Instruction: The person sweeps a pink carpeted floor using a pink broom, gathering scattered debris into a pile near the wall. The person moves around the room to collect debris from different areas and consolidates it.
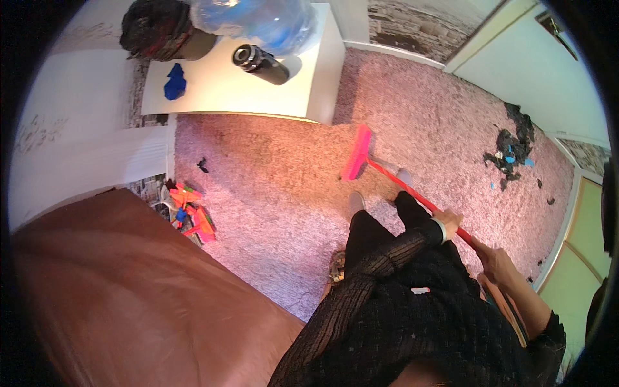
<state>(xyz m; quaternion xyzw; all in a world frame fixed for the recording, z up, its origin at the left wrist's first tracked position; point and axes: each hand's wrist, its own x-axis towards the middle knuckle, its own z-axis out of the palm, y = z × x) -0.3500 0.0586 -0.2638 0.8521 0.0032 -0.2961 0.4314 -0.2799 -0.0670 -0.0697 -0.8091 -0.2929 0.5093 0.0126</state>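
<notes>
A broom with a pink head (358,153) and a red handle (410,191) slants across the carpet in front of me. Its head rests on the floor just ahead of my feet. My left hand (447,224) is closed round the handle partway up, with a light band at the wrist. Higher on the same handle, closer to my body, my right hand (495,263) is wrapped round it. The fingers of the right hand are partly hidden.
Torn black plastic with blue bits (512,148) lies on the right by a white door (522,77). Toys in orange and pink (196,213) sit at the left, beside a brown leather-like surface (142,290). A white cabinet (213,90) holds a dark flask (260,63) and bags.
</notes>
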